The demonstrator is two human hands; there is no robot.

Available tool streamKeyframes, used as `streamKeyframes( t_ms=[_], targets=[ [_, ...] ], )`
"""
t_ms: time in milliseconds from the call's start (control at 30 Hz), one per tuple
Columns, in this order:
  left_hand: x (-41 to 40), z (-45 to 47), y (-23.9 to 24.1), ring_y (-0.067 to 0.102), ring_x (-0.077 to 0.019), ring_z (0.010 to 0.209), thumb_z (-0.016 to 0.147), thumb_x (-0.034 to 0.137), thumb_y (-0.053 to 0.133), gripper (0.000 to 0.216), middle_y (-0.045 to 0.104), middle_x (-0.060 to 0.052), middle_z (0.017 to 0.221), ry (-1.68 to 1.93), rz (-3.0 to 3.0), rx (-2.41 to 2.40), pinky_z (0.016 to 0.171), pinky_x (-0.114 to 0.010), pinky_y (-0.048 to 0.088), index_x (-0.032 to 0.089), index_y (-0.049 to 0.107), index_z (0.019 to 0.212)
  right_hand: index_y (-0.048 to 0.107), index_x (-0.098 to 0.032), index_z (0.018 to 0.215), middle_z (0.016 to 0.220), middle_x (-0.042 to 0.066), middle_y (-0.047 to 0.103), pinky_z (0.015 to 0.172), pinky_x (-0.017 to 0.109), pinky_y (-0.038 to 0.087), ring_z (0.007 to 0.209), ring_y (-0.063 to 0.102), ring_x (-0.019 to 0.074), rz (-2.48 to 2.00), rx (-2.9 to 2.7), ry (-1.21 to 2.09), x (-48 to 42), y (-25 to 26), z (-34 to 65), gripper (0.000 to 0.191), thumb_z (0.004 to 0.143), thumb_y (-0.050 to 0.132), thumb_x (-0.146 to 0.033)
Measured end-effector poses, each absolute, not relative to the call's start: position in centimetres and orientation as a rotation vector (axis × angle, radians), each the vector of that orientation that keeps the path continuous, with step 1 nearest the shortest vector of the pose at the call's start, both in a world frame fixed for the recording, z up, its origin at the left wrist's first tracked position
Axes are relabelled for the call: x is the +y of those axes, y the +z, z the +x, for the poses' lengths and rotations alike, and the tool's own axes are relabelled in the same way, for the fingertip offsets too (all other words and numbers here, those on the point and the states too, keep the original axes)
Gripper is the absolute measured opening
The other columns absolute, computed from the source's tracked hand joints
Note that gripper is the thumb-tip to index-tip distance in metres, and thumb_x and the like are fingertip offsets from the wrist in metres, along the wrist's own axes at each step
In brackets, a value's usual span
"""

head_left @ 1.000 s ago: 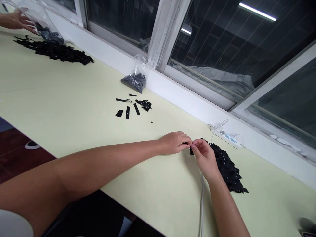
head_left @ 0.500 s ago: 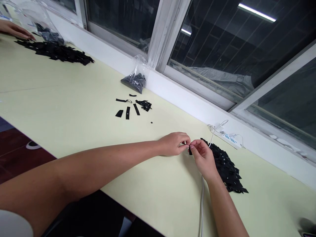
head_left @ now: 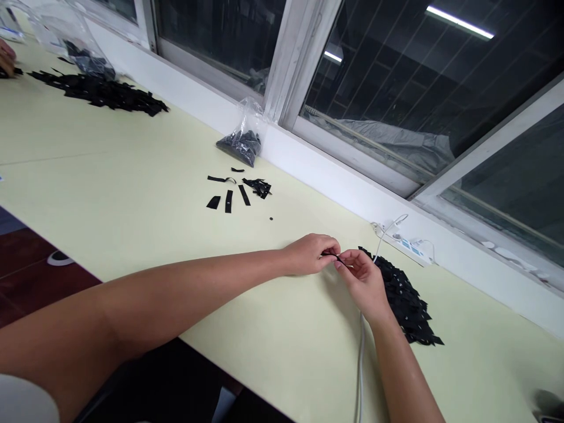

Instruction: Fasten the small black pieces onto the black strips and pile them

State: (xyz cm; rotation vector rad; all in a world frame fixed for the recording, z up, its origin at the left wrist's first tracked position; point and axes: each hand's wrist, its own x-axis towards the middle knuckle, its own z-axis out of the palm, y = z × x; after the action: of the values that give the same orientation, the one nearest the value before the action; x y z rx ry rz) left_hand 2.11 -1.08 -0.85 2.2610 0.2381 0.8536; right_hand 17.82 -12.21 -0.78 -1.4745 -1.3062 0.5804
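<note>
Tabletop [head_left: 132, 176] first, pale yellow-green and long, running under the window frame [head_left: 304, 64]; it gives me a flat place to rest both forearms, and I judge that steady wrists matter most for work this fine; far up its left end lies a spread of black pieces [head_left: 101, 93] beside a clear bag [head_left: 66, 29], with another person's hand [head_left: 6, 56] just at the edge, well apart from mine. Nearer, a small clear bag of dark bits [head_left: 243, 141] leans on the sill, and a few loose strips [head_left: 233, 191] lie just in front of it; a white power strip [head_left: 408, 244] sits by the wall, its cable [head_left: 360, 364] running down under my right wrist. My own pile of black pieces [head_left: 405, 299] lies touching the outer side of my right hand [head_left: 363, 279], near enough to feed from without reaching. My left hand [head_left: 311, 254] is curled almost shut, thumb and forefinger pinching 1 end of a small black strip [head_left: 338, 257]; my right hand pinches the other end, its remaining fingers loosely bent. The strip sits between the 2 sets of fingertips, just above the table; I think a light, even pinch close to the ends is best; what detail it carries is too small to tell.
</note>
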Motion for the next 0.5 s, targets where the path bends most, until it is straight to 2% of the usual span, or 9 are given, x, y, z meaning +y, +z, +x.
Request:
streamKeyframes(
  t_ms=[300,500],
  targets=[
    [-1.1,2.12,-1.04,0.058,-0.0151,0.082,0.089,0.016,0.055,0.009,0.066,-0.005,0.092,0.855,2.233,0.26,0.074,-0.029,0.045,0.016,0.063,0.093,0.063,-0.021,0.093,0.092,0.006,0.068,0.08,0.035,0.052,0.088,0.064,0.0206,-1.462,-1.238,0.591,-12.06,-0.82,17.64,0.032,0.074,0.079,-0.042],
    [-1.44,2.21,-1.06,0.06,-0.0142,0.081,0.089,0.022,0.057,0.01,0.068,-0.003,0.09,0.823,2.054,0.319,0.071,-0.027,0.046,0.017,0.064,0.095,0.062,-0.021,0.097,0.087,0.004,0.067,0.07,0.035,0.052,0.07,0.062,0.0172,-1.477,-1.167,0.569,-11.8,-1.12,17.64,0.035,0.075,0.077,-0.044]
  ],
)
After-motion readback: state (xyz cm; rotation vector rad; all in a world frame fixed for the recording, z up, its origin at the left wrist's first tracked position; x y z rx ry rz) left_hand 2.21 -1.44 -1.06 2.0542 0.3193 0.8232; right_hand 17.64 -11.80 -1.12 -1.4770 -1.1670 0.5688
